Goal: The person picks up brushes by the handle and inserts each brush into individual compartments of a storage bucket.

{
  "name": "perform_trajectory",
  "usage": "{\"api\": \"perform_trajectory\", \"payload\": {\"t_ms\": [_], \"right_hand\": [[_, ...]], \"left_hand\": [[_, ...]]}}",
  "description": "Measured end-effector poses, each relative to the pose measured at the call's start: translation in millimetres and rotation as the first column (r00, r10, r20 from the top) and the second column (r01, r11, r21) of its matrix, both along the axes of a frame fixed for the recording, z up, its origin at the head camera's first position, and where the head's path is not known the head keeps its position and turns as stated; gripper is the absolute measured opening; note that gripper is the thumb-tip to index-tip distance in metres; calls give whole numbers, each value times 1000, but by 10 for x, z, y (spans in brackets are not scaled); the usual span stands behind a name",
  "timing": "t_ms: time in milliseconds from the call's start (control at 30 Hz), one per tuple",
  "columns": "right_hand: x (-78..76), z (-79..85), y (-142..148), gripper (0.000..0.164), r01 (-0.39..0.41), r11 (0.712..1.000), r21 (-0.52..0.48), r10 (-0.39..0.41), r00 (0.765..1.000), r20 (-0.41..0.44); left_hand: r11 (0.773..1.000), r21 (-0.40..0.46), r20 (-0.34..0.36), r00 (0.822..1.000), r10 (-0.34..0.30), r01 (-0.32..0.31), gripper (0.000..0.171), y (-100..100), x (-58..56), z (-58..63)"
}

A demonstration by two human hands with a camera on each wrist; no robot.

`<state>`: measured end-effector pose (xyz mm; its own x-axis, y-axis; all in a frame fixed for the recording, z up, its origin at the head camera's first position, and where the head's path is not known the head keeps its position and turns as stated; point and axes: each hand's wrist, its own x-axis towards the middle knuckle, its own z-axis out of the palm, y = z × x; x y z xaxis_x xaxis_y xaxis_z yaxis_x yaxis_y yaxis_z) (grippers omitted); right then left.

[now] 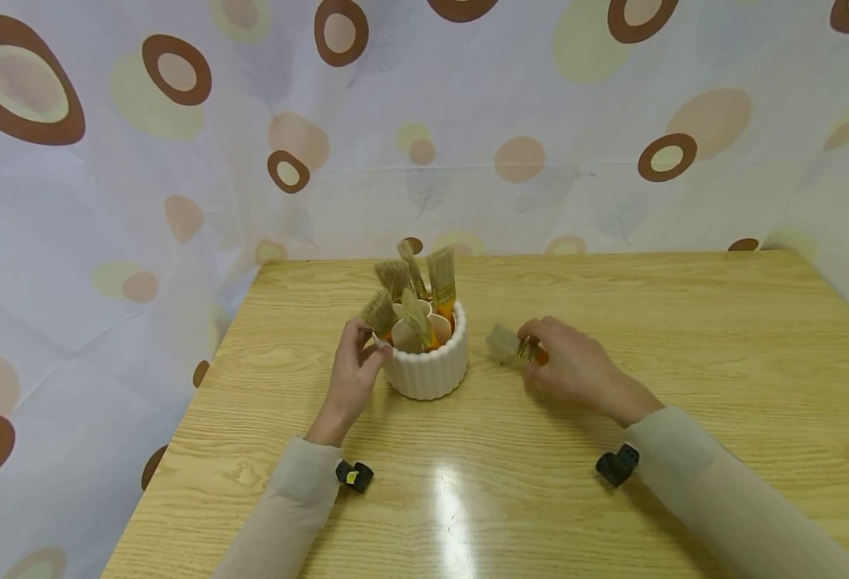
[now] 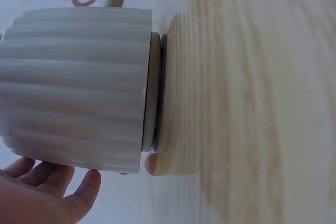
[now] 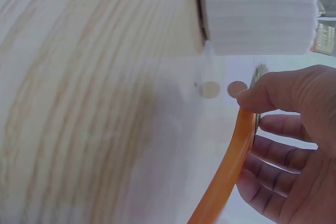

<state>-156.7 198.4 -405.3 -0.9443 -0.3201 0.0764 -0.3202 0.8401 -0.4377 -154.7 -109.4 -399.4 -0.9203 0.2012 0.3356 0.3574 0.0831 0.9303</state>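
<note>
A white ribbed pot (image 1: pixel 428 374) stands upright on the wooden table. Several paintbrushes (image 1: pixel 441 277) with pale bristles and orange handles stick up out of it, bristles uppermost, among white inner dividers. My left hand (image 1: pixel 355 370) holds the pot's left side, its fingers and thumb bent against the ribbed wall; the left wrist view shows the fingertips (image 2: pixel 90 179) touching it. To the right of the pot, apart from it, my right hand (image 1: pixel 569 362) pinches another paintbrush (image 3: pixel 231 156) near its metal band. That brush's bristles (image 1: pixel 502 343) point left towards the pot.
The wood-grained table (image 1: pixel 685 322) runs back to a white sheet (image 1: pixel 482 201) printed with brown and beige ovals. Each sleeve has a small black device (image 1: pixel 617 465) at the wrist.
</note>
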Motion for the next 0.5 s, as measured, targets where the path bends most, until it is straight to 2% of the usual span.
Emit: {"api": "perform_trajectory", "payload": {"t_ms": [233,500], "right_hand": [[32,86,44,44,26,998,-59,-29,998,-50],[72,163,81,45,44,986,-161,-67,988,-138]], "left_hand": [[1000,-26,-40,999,-13,12,43,0,19,15],[998,-60,-33,999,-27,25,50,-11,31,37]]}}
